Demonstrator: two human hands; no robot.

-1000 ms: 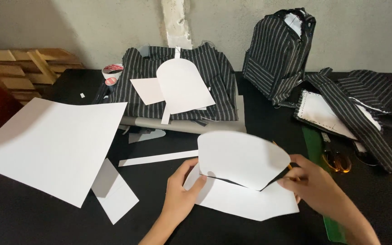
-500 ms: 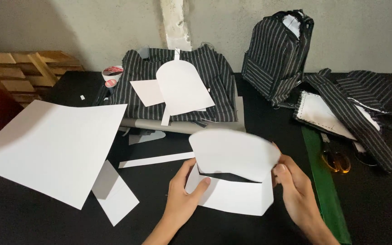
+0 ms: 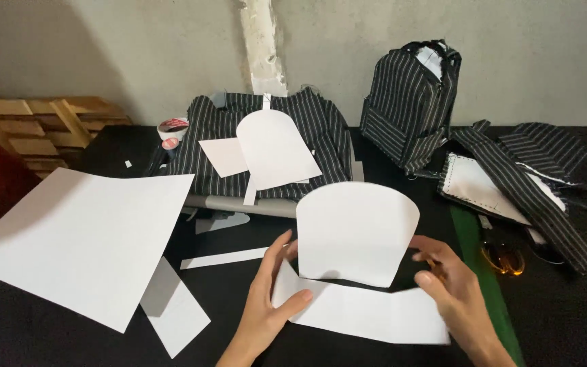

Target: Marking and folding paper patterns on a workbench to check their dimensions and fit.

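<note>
Lifted now, paper pattern (image 3: 356,231) between both hands' fingers (image 3: 281,246).

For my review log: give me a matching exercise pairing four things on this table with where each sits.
Things:
1. arched paper
2. backpack
3. large sheet
4. green strip

Places:
A. far left, partly raised off the table
B. between left hand and right hand
C. standing at the back by the wall
D. flat, just right of the right hand

Pairs: 1-B, 2-C, 3-A, 4-D
</note>
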